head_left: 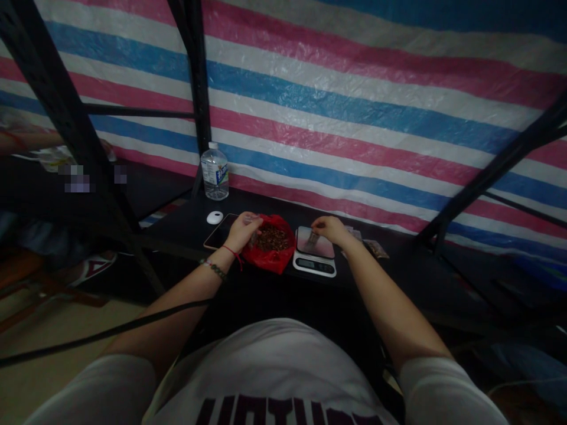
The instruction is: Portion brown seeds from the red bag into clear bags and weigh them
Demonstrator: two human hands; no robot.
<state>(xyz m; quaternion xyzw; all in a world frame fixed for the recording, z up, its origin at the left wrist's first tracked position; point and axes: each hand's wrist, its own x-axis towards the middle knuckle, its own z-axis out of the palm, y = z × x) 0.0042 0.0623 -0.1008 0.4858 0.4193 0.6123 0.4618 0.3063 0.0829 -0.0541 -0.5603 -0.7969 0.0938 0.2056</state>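
Observation:
A red plastic bag point(275, 261) lies open on the black table, holding many small brown pieces point(272, 237). My left hand point(243, 231) is at the bag's left rim, fingers closed; a bit of clear plastic seems to show there, but what they grip is unclear. To the right of the bag sits a white digital kitchen scale point(315, 265) with a shiny platform. Between its fingertips my right hand point(331, 228) pinches a small clear packet point(312, 241) over the platform. Whether the packet touches the platform I cannot tell.
Several small filled packets point(375, 248) lie right of the scale. A phone point(220, 231), a white oval case point(215, 218) and a clear bottle point(215, 172) are on the left. Black metal posts point(199, 88) frame the table before a striped sheet. Another person's arm point(31, 141) reaches in at far left.

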